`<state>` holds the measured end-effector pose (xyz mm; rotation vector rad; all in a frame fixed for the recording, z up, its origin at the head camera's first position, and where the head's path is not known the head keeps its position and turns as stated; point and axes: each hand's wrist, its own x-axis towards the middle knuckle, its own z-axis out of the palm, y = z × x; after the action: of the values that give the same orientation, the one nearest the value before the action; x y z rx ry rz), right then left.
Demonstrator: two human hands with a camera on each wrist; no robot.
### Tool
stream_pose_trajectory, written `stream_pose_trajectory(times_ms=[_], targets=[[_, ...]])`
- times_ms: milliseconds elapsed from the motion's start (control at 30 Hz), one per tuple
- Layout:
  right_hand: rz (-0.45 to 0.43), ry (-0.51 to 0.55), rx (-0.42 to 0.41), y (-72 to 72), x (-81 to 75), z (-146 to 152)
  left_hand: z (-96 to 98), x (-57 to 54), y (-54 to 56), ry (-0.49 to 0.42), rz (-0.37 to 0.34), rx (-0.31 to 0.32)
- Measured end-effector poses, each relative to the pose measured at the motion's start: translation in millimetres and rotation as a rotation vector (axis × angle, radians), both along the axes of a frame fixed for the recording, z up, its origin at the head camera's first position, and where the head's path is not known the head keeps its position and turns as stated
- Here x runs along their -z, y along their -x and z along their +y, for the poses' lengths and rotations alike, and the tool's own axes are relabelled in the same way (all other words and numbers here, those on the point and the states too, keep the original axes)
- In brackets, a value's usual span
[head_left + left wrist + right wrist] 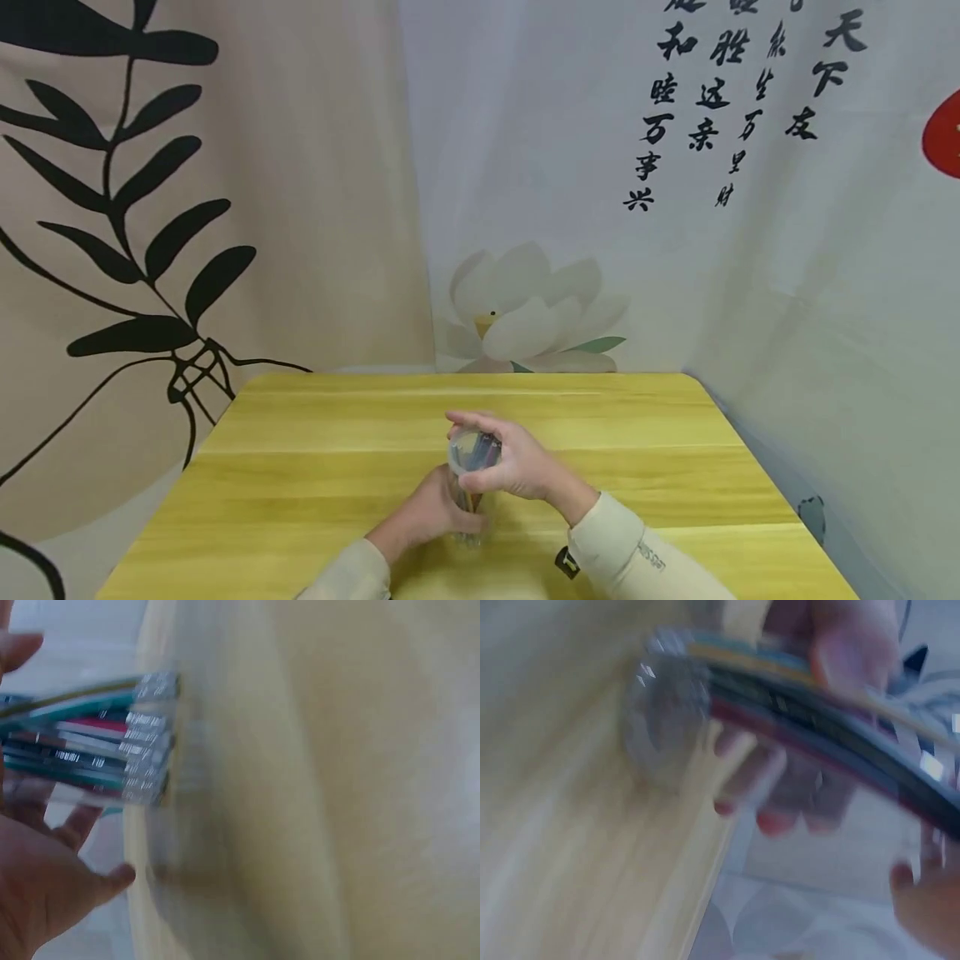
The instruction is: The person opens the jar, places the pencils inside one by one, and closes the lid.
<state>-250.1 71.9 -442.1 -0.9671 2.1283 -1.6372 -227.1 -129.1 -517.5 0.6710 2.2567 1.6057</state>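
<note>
A clear round container (454, 455) packed with pencils (480, 452) is held over the near middle of the table, its round mouth towards the head camera. My left hand (435, 510) grips its lower part, the thumb round the near side. At the upper end my right hand (523, 463) holds the rim between thumb and fingers. Printed silver ends show on the green, red and dark pencils (82, 754) in the left wrist view. Motion blurs the container's bottom (664, 712) in the right wrist view, where it lies close over the tabletop.
The yellow wood-grain table (322, 450) spreads around both hands. Behind it hangs a cloth backdrop (337, 208) with black leaves, a lotus and dark lettering. A small black item (567, 562) shows beside the right sleeve (622, 542).
</note>
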Motion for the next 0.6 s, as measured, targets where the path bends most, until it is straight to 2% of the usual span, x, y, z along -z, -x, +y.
stream_pose_trajectory(times_ms=[167,233,300,367,433,467,533,600], targets=[[0.088,0.008,0.285,-27.8,5.4,-14,7.8,0.4,-12.7,-0.025,0.009,-0.071],[0.133,0.012,0.397,-36.1,7.6,-21,11.5,1.8,-16.6,0.003,0.065,-0.13],[0.198,0.007,0.507,-41.9,9.9,-28,15.0,3.7,-19.5,0.066,0.15,-0.212],[0.242,0.017,0.589,-45.9,11.8,-34,17.6,5.5,-21.2,0.118,0.215,-0.287],[0.278,0.019,0.64,-47.5,14.0,-37,18.3,6.9,-21.8,0.121,0.221,-0.302],[0.295,0.021,0.647,-47.3,15.0,-38,18.0,7.8,-21.3,0.111,0.207,-0.288],[0.298,0.03,0.626,-44.9,15.7,-37,16.7,8.6,-19.2,0.063,0.156,-0.246],[0.267,0.031,0.562,-41.4,14.2,-32,15.5,8.8,-15.2,0.032,0.12,-0.213]])
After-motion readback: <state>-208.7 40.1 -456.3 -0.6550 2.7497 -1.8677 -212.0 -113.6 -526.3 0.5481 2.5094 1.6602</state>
